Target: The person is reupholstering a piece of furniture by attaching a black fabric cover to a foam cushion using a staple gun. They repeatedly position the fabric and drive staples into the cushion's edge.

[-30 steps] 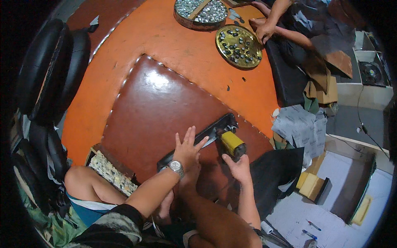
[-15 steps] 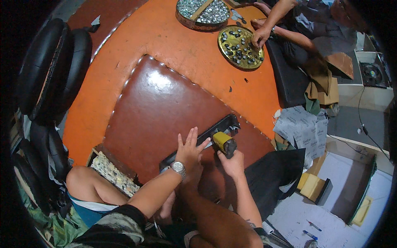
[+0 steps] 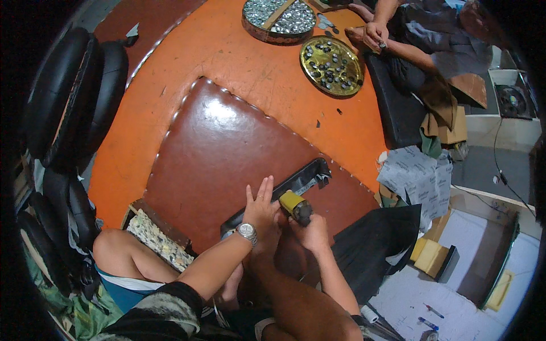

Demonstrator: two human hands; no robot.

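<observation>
A long, narrow piece covered in black upholstery (image 3: 304, 178) lies slantwise on the brown padded panel, a pale inner strip showing along its near side. My left hand (image 3: 261, 207), with a watch at the wrist, rests on its middle with fingers stretched out. Just right of those fingers, my right hand (image 3: 313, 232) is closed round the grip of a yellow and black staple gun (image 3: 294, 206). The gun's front end points at the near side of the black piece; whether it touches is hidden.
The brown studded panel (image 3: 210, 148) lies on an orange surface (image 3: 131, 153). Beyond are a gold tray (image 3: 335, 85) of dark buttons and a round tin (image 3: 267, 38) of shiny ones, near another person's hands (image 3: 375, 37). Black cushions (image 3: 62, 96) stand left; black sheet material (image 3: 375, 238) lies right.
My right hand has moved the staple gun left and nearer to me, along the black piece. My left hand barely shifted. The other person's hand has left the gold tray.
</observation>
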